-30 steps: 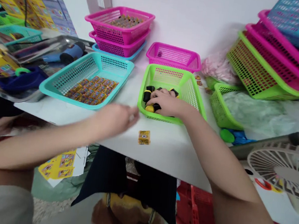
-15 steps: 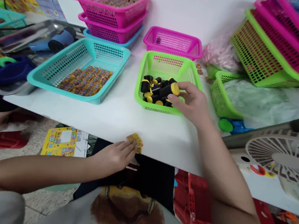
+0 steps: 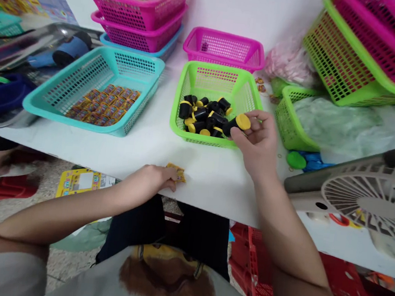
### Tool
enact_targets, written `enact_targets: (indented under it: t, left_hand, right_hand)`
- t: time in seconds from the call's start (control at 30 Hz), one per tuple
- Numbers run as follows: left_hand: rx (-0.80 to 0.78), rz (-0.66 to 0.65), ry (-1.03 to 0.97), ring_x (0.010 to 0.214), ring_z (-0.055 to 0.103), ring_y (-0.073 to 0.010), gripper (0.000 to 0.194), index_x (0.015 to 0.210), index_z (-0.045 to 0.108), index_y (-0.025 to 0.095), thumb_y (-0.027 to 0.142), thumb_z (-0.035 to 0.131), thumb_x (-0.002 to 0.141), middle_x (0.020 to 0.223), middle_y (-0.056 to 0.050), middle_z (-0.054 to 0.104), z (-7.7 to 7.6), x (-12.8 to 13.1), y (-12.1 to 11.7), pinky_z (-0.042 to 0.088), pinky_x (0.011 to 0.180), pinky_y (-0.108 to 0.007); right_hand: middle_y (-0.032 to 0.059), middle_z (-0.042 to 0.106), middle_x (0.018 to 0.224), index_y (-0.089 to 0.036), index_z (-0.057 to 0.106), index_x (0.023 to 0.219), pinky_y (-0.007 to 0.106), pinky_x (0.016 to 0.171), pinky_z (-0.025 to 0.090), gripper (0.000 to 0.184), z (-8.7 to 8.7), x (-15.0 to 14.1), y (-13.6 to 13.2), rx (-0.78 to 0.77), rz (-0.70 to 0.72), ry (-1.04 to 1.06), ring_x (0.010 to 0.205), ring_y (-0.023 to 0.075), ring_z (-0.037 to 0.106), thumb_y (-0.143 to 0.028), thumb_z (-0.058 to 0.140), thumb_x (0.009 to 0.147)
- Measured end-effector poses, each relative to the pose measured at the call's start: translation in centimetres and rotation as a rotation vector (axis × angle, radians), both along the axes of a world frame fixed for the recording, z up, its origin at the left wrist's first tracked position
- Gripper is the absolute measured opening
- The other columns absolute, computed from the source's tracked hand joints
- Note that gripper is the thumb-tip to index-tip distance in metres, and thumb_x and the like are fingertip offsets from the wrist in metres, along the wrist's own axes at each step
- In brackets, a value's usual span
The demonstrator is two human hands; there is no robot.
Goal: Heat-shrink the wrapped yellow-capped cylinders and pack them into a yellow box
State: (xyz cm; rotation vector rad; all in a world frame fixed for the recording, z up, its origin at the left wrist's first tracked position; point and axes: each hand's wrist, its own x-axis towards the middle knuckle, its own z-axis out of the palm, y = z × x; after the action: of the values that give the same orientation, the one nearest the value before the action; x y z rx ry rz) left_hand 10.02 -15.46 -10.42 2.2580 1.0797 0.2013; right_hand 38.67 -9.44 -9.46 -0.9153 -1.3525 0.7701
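Note:
My right hand (image 3: 259, 143) pinches a small black canister with a yellow lid (image 3: 241, 123), held tilted over the front right corner of a green basket (image 3: 173, 129). Inside that basket lie several more black canisters (image 3: 200, 114) with yellow lids. Close to the table's front edge, my left hand (image 3: 155, 180) is closed on small yellow printed stickers (image 3: 179, 173); how many is unclear. Left of the green basket stands a turquoise basket (image 3: 155, 75), where several small wrapped canisters (image 3: 108, 105) sit in rows.
Pink baskets (image 3: 154, 18) are stacked at the back left, and another pink basket (image 3: 226, 42) stands behind the green one. On the right are a tilted stack of baskets (image 3: 350, 70), plastic bags (image 3: 344, 126) and a white fan (image 3: 378, 204). Red crates (image 3: 252, 266) stand below the table.
My right hand has drawn the canister slightly right and away from the pile. My left hand has moved forward with the stickers, further over the tabletop. The view has shifted slightly.

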Motion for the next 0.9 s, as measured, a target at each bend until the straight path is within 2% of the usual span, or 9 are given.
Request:
enact_targets:
  t: [0.1,0.17,0.23,0.33,0.47,0.57,0.7,0.8,0.9]
  left_hand:
    - [0.022,0.052,-0.003,0.089,0.078,-0.0188,0.024,0.118,0.072,0.024,0.031,0.054,0.105,0.102,-0.001,0.082,0.2,0.0,0.8,0.058,0.084,-0.026]
    - [0.074,0.038,0.005,0.091,0.078,-0.0206,0.029,0.129,0.071,0.024,0.031,0.055,0.105,0.109,-0.004,0.082,0.4,0.2,1.2,0.058,0.085,-0.028]
    - [0.111,-0.032,-0.013,0.092,0.078,-0.0212,0.026,0.120,0.075,0.021,0.027,0.056,0.104,0.109,-0.006,0.082,0.6,0.5,1.4,0.057,0.086,-0.028]
    - [0.133,-0.144,-0.025,0.088,0.077,-0.0199,0.023,0.097,0.077,0.020,0.019,0.055,0.102,0.098,-0.005,0.081,0.8,0.9,1.5,0.056,0.082,-0.027]
    - [0.103,-0.192,0.024,0.080,0.075,-0.0175,0.024,0.084,0.073,0.019,0.007,0.056,0.095,0.084,-0.001,0.078,0.7,1.1,1.8,0.053,0.074,-0.025]
    - [0.076,-0.155,-0.064,0.080,0.076,-0.0153,0.020,0.081,0.072,0.019,0.008,0.060,0.093,0.084,-0.001,0.079,1.2,1.2,2.6,0.054,0.075,-0.023]
    - [0.045,-0.023,-0.326,0.080,0.076,-0.0134,0.002,0.087,0.069,0.019,0.019,0.069,0.089,0.091,-0.001,0.081,3.2,2.2,4.2,0.057,0.074,-0.022]
    - [0.056,0.080,-0.479,0.073,0.073,-0.0113,0.015,0.099,0.072,0.018,0.023,0.074,0.085,0.083,0.001,0.078,4.9,3.6,5.7,0.056,0.069,-0.020]
    - [0.057,0.101,-0.589,0.070,0.070,-0.0105,0.027,0.107,0.077,0.017,0.026,0.079,0.082,0.079,0.000,0.077,6.1,5.0,7.3,0.054,0.067,-0.020]
  right_hand:
    - [-0.0022,0.062,0.092,-0.028,0.056,0.118,0.020,0.068,0.055,0.046,0.2,-0.1,-0.1,0.024,0.034,0.012,0.077,0.0071,0.058,-0.044,0.082,0.084]
    - [-0.0022,0.060,0.090,-0.028,0.058,0.117,0.021,0.068,0.056,0.042,0.2,-0.1,-0.1,0.051,0.019,-0.012,0.074,0.0072,0.057,-0.046,0.081,0.087]
    - [-0.0024,0.058,0.088,-0.029,0.059,0.117,0.021,0.067,0.056,0.040,0.1,-0.1,0.0,0.058,0.003,-0.024,0.073,0.0075,0.056,-0.048,0.080,0.088]
    - [-0.0028,0.058,0.087,-0.029,0.060,0.117,0.022,0.065,0.056,0.040,0.0,-0.1,0.0,0.043,0.007,-0.013,0.072,0.0075,0.056,-0.048,0.079,0.088]
    - [-0.0030,0.059,0.086,-0.028,0.061,0.115,0.021,0.064,0.055,0.040,0.0,-0.1,0.0,0.023,0.022,-0.016,0.071,0.0071,0.057,-0.049,0.080,0.087]
    - [-0.0018,0.063,0.090,-0.028,0.061,0.114,0.021,0.066,0.055,0.041,0.1,-0.2,-0.1,0.020,0.038,-0.013,0.076,0.0079,0.060,-0.050,0.081,0.086]
    - [-0.0019,0.062,0.089,-0.028,0.062,0.116,0.022,0.066,0.055,0.042,0.2,-0.2,-0.2,0.039,0.040,0.004,0.074,0.0079,0.059,-0.052,0.080,0.087]
    - [-0.0032,0.059,0.083,-0.029,0.061,0.117,0.022,0.063,0.053,0.041,0.2,-0.1,-0.2,0.071,0.024,0.006,0.070,0.0073,0.056,-0.053,0.079,0.089]
    - [-0.0029,0.060,0.085,-0.029,0.060,0.117,0.023,0.061,0.053,0.040,0.4,0.2,-0.1,0.095,0.007,-0.005,0.068,0.0073,0.056,-0.052,0.078,0.090]
